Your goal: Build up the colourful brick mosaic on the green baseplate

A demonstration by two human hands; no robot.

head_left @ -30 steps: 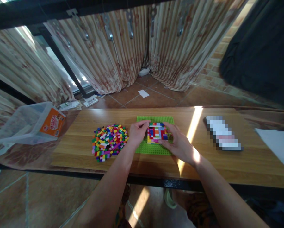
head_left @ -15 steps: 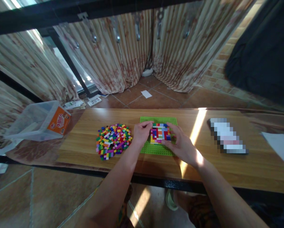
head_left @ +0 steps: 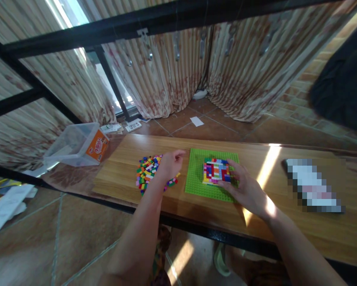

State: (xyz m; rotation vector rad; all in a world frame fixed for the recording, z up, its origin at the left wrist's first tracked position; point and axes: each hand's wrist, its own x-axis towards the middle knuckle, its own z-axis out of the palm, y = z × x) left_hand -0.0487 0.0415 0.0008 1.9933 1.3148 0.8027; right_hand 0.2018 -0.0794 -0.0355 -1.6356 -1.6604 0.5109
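A low block of multicoloured toy bricks (head_left: 216, 171) sits on a green studded baseplate (head_left: 194, 174). My right hand (head_left: 246, 184) grips the block's right side, with the thumb at its near edge and the fingers at the far right corner. Over the right part of a pile of loose bricks (head_left: 147, 171) hovers my left hand (head_left: 170, 163), apart from the block. Its fingers are curled together, and whatever may be between them is too small to make out. Part of the pile is hidden behind this hand and forearm.
The wooden table (head_left: 119, 174) carries a dark-edged phone-like object (head_left: 314, 184), blurred, at the right. Beyond the table's left end stands a clear plastic bin (head_left: 77, 147) with an orange label. A black metal bar (head_left: 113, 29) crosses above, before striped curtains (head_left: 172, 79).
My left hand has moved left, away from the block to the loose pile. My right hand stays at the block. The whole view has shifted, so the table's things appear farther right.
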